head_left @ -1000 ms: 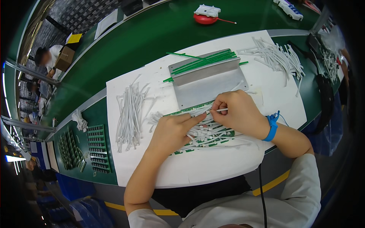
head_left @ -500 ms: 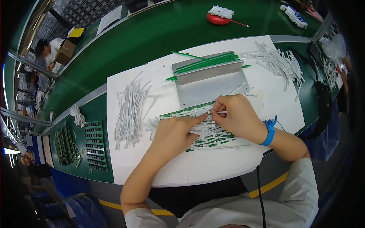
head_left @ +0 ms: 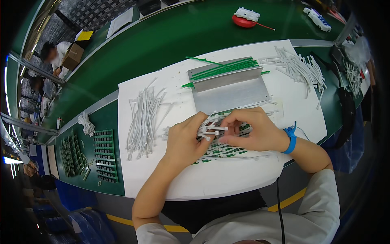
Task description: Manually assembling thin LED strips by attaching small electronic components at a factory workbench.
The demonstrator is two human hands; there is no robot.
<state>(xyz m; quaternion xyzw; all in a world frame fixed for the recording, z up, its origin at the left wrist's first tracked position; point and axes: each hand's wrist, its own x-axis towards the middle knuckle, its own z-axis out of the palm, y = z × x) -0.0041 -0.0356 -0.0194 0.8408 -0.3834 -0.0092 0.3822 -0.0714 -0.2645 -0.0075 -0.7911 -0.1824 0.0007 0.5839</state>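
My left hand [head_left: 183, 136] is closed around a bunch of thin white cables [head_left: 211, 132], whose small white ends point right between thumb and fingers. Close beside it, my right hand [head_left: 256, 129] has its fingers curved and its thumb apart, near those ends; its fingertips are partly hidden. A blue band [head_left: 290, 139] circles the right wrist. Under both hands lie green circuit boards [head_left: 227, 153] with more white cables across them. Just beyond stands a grey metal angle fixture [head_left: 227, 97], with green strips [head_left: 221, 68] lying behind its upright wall.
White cables [head_left: 142, 122] lie piled left on the white sheet [head_left: 183, 183], with another pile [head_left: 302, 71] at far right. Boards [head_left: 106, 156] rest on the green table at left. Beyond are a red round object [head_left: 243, 21] and a white toy-like car [head_left: 317, 19]. A person [head_left: 61, 55] sits far left.
My left hand has gathered the cable bunch and lifted its ends upward. My right hand's pinch on a white cable end has loosened, its thumb now apart. The whole view has shifted slightly.
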